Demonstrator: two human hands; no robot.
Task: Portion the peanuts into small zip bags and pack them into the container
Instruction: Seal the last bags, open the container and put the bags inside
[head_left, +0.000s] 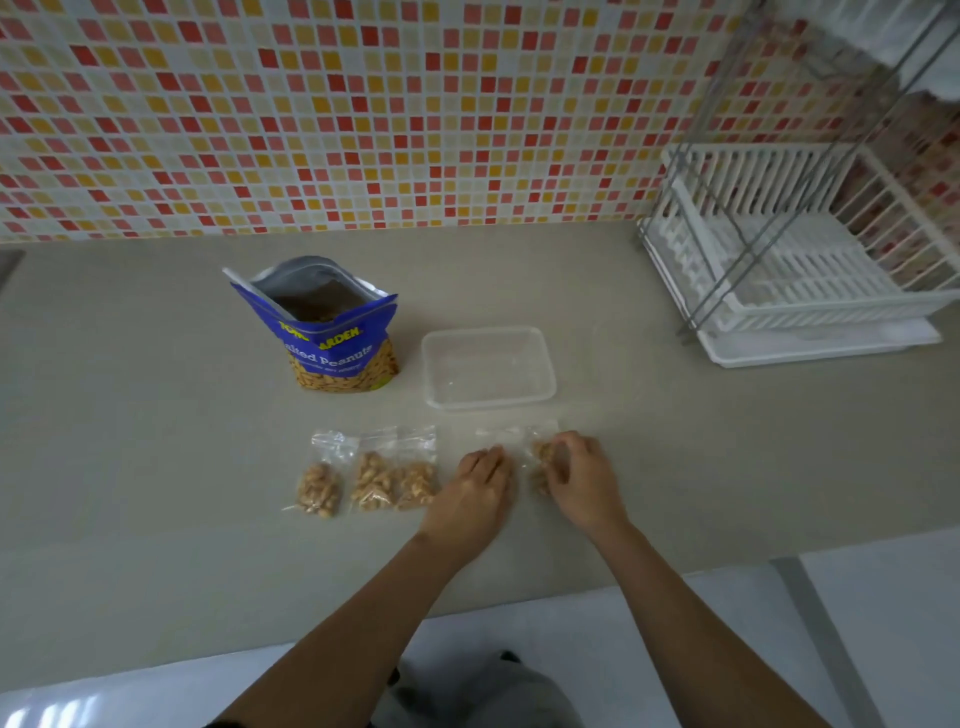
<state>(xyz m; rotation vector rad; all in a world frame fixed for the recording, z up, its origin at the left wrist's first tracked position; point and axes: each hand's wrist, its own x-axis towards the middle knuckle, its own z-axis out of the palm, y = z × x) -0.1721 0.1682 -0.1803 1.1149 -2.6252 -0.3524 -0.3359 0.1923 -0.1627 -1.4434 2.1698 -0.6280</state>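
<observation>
An open blue bag of salted peanuts (332, 332) stands on the beige counter. Right of it sits an empty clear plastic container (487, 368). Three small zip bags filled with peanuts lie in a row in front: one (319, 480), a second (373, 475) and a third (415, 475). My left hand (480, 486) rests palm down on a zip bag (501, 439) right of the row; its contents are hidden. My right hand (579, 475) has its fingers curled on another zip bag with peanuts (540, 457) lying on the counter.
A white dish rack (789, 280) with a metal frame stands at the back right. A mosaic tile wall (363, 114) runs behind the counter. The counter's front edge (311, 649) is close to my body, with white floor beyond it.
</observation>
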